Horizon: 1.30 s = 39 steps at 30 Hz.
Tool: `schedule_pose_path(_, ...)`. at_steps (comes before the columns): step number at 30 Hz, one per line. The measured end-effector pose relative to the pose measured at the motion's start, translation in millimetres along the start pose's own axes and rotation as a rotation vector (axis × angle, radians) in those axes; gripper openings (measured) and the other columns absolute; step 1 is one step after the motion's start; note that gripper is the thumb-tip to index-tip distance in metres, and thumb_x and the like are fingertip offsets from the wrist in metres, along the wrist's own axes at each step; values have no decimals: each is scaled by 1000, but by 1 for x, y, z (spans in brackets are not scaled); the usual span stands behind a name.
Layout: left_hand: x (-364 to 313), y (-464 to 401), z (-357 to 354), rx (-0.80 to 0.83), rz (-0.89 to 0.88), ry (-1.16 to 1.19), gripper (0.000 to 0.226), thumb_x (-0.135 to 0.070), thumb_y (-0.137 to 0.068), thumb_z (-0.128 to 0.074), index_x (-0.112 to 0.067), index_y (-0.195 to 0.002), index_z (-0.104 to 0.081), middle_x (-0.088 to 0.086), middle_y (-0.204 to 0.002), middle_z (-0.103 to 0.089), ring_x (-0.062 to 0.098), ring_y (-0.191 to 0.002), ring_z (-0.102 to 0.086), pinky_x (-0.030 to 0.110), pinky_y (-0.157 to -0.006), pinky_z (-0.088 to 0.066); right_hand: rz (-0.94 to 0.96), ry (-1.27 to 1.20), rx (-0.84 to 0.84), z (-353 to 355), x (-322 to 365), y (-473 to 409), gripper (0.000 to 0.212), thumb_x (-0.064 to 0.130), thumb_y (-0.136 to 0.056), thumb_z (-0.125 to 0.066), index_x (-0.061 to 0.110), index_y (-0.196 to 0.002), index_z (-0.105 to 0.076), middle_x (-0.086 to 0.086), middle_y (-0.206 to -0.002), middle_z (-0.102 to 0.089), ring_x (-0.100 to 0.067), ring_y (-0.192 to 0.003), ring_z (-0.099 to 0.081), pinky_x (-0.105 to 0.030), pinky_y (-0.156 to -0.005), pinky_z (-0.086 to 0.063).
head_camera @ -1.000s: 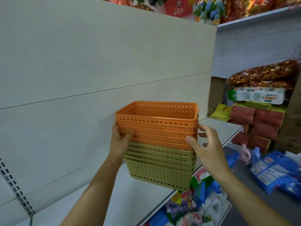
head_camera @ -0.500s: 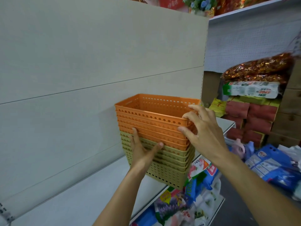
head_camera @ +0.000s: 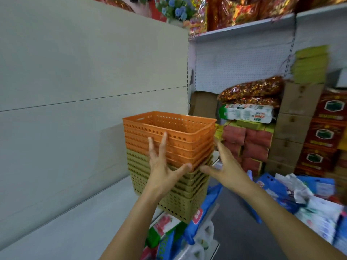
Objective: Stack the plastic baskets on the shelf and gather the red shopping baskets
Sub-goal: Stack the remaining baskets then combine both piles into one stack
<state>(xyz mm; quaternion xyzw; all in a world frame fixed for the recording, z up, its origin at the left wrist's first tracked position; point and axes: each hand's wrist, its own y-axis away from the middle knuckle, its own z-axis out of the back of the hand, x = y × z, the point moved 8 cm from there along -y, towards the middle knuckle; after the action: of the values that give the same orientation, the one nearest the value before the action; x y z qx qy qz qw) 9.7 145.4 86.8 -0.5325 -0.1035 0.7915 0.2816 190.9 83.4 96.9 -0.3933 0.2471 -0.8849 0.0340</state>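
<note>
A stack of perforated plastic baskets stands on the white shelf (head_camera: 84, 222), its near corner jutting past the shelf's front edge. Several orange baskets (head_camera: 178, 126) are nested on top of several olive-green baskets (head_camera: 187, 199). My left hand (head_camera: 161, 169) lies flat against the stack's near side, fingers spread wide and thumb at the corner. My right hand (head_camera: 227, 166) sits at the stack's right end with its fingers along that side and its thumb pointing left. Neither hand curls around a basket. No red shopping basket is in view.
A pale back panel (head_camera: 75, 72) rises behind the shelf. Packaged goods (head_camera: 178, 237) fill the lower shelf below the stack. To the right are stacked red packs (head_camera: 247, 141), cartons (head_camera: 293, 128), a tissue pack (head_camera: 247, 114) and blue bags (head_camera: 300, 194) on the floor.
My left hand has slid up onto the near face and spread its fingers. My right hand has come off the top rim and dropped to the right end. The view has swung right.
</note>
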Motion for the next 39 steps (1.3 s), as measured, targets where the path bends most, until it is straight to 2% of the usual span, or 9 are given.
schedule_pose_path(3,-9,-26,-20,-8,-3,-91,115,-58,-61,-81,-70,-134,8,-15,-157,31,27,-149,15,62,-117,-11,-22,-68,72,-11,-25,-6,103,57,-72,-70,50,-145,1,27,-146,-22,1,-134,-25,-38,-111,-32)
schedule_pose_path(7,-21,-59,-48,29,-74,-255,113,-52,-61,-83,-52,-145,-8,-11,-161,8,27,-149,-1,60,-117,-20,-21,-146,-96,-5,-48,-27,82,26,-84,-69,49,-142,-16,11,-150,-30,-5,-130,-37,-19,-94,-41)
schedule_pose_path(12,-17,-81,-61,17,-158,-379,105,-57,-60,-81,-39,-146,-23,-14,-153,-10,25,-141,-17,50,-114,-28,48,-90,-147,2,-72,-40,73,22,-87,-65,39,-145,-24,10,-151,-30,5,-122,-36,5,-78,-33)
schedule_pose_path(20,-14,-86,-64,-9,-142,-438,103,-58,-59,-79,-44,-143,-22,-11,-155,-12,22,-142,-19,46,-114,-27,122,-135,-273,47,-98,-81,69,31,-80,-72,53,-131,-31,7,-118,-52,-10,-99,-55,-36,-79,-52)
schedule_pose_path(25,-5,-58,-51,-73,-145,-351,102,-56,-64,-77,-45,-146,-18,-15,-159,-4,10,-148,-11,50,-116,-29,218,9,-77,66,-96,-134,93,61,-62,-76,42,-141,-30,14,-146,-26,-6,-134,-21,-38,-108,-25)
schedule_pose_path(28,2,-33,-43,-131,-90,-309,111,-45,-69,-81,-46,-150,-6,-23,-161,6,-2,-148,-1,38,-117,-19,345,-47,72,50,-77,-141,80,70,-56,-70,44,-127,-40,33,-129,-33,2,-123,-34,-32,-103,-35)
schedule_pose_path(30,7,-15,-37,-181,-16,-331,118,-41,-69,-82,-51,-148,5,-25,-161,9,-6,-147,1,36,-119,-15,422,-105,77,44,-61,-137,78,70,-56,-71,37,-121,-45,17,-123,-42,-1,-117,-42,-23,-91,-41)
schedule_pose_path(36,3,27,-35,-424,170,-154,101,-35,-71,-80,-42,-149,-16,-17,-138,-53,1,-125,-52,46,-97,-52,685,9,116,24,-12,-115,72,63,-62,-73,28,-120,-50,8,-116,-43,-16,-105,-42,-33,-83,-44)
schedule_pose_path(39,1,24,-43,-474,172,-108,95,-30,-74,-78,-35,-149,-19,-11,-137,-55,5,-125,-53,46,-100,-50,693,47,105,31,-16,-118,68,57,-61,-77,25,-117,-53,5,-112,-42,-18,-102,-42,-27,-80,-40)
